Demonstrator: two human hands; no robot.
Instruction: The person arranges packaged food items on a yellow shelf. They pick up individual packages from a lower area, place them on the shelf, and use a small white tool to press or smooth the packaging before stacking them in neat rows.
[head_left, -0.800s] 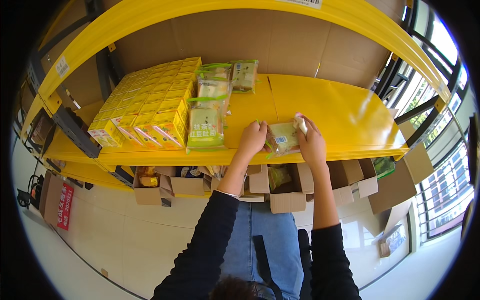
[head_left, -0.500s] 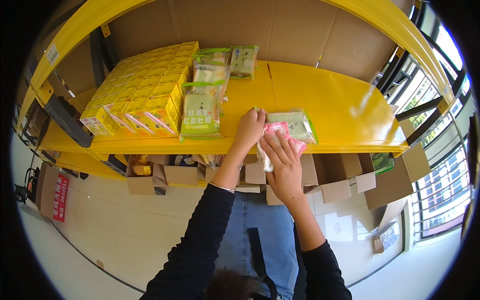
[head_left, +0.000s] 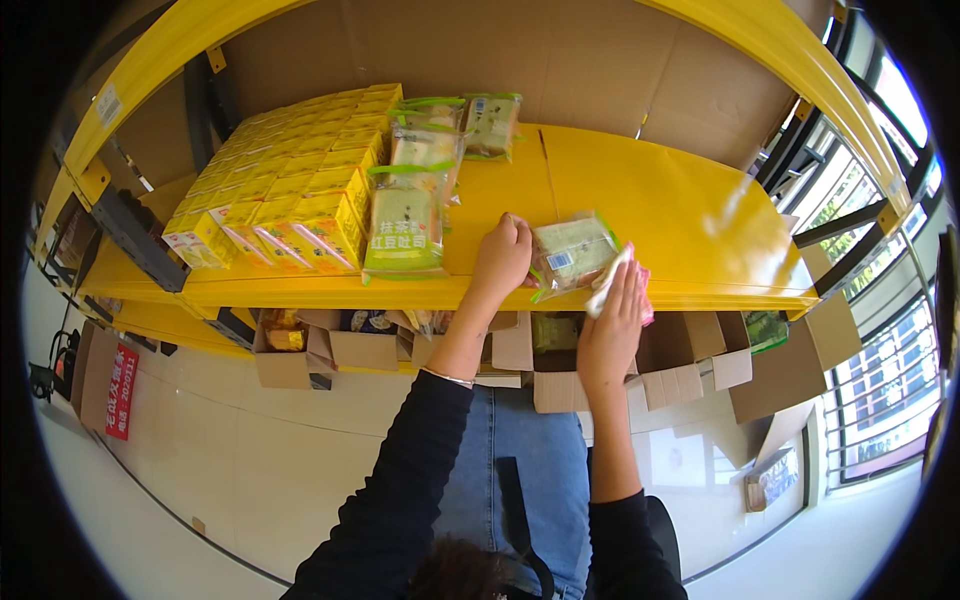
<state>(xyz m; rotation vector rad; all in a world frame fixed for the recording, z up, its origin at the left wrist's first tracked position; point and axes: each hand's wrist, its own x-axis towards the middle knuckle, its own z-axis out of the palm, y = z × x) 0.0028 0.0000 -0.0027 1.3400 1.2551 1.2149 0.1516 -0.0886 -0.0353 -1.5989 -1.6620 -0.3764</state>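
Observation:
A clear bag of sliced bread [head_left: 575,252] with green edges lies tilted near the front of the yellow shelf [head_left: 660,220], a small white label with a barcode facing up. My left hand [head_left: 503,255] is closed at the bag's left edge, its fingers curled in a pinch there. In my right hand [head_left: 612,340] is a pink and white cloth [head_left: 610,285], pressed under nearly straight fingers at the bag's right corner. Part of the cloth hides behind those fingers. Left of my hands stands a row of similar bread bags [head_left: 407,222].
Many small yellow cartons [head_left: 300,190] are stacked on the shelf's left. Below the front edge sit open cardboard boxes [head_left: 560,390], some holding packages. Yellow and black uprights [head_left: 130,235] frame the shelf's sides. A barred window [head_left: 880,380] is at the right.
The bread bag has turned, and its labelled face now shows. My right hand and the cloth have moved right, off the bag's middle to its right corner. My left hand has barely shifted.

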